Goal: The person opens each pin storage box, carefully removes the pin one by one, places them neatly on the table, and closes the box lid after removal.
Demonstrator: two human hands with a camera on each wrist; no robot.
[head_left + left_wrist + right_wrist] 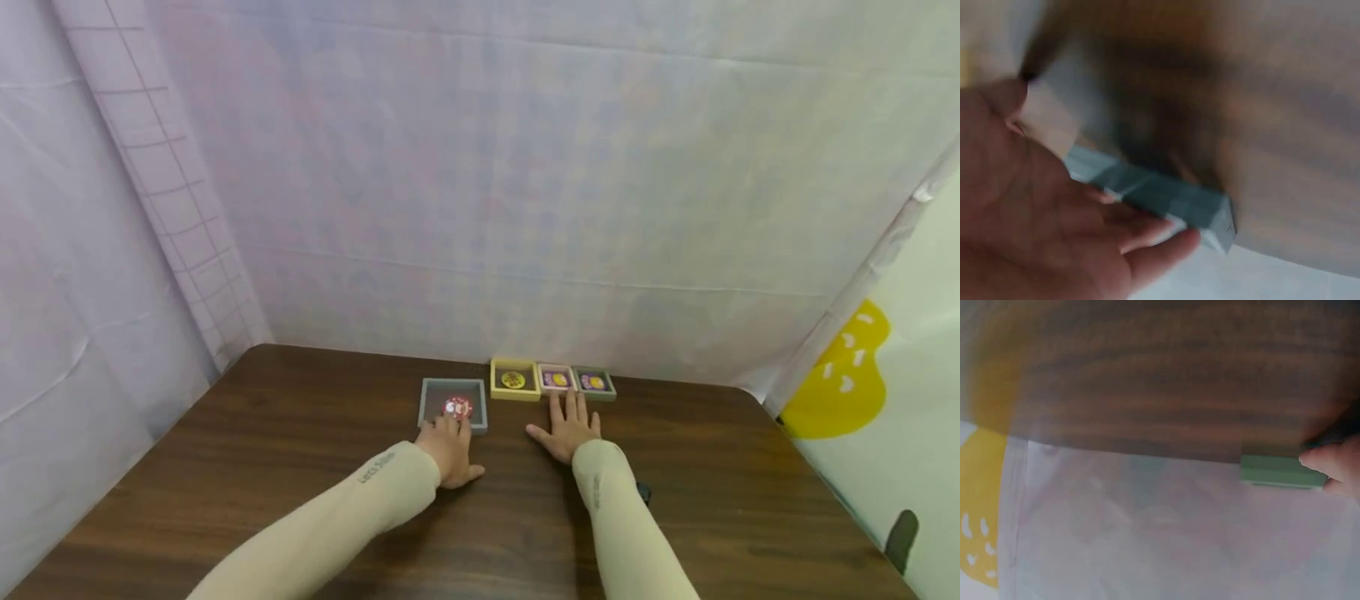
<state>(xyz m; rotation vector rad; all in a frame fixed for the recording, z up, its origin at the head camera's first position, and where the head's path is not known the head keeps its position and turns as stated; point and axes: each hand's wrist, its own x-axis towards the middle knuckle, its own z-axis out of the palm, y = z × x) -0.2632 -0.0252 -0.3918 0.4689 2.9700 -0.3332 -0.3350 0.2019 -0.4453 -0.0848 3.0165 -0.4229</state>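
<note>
My left hand reaches over the near wall of a grey square tray, fingers extended towards a round red-and-white disc inside it. In the left wrist view, the fingers of that hand lie right by the tray's wall. My right hand has its fingers spread, fingertips at the front edges of a small pale pink tray and a small green tray. In the right wrist view, fingertips overlap the green tray's end. Both small trays show purple-and-yellow pictures.
A yellow tray with a round yellow disc stands between the grey and pink trays. All sit near the back edge of a dark wooden table. A pale curtain hangs behind it. A small black object shows at the right wrist.
</note>
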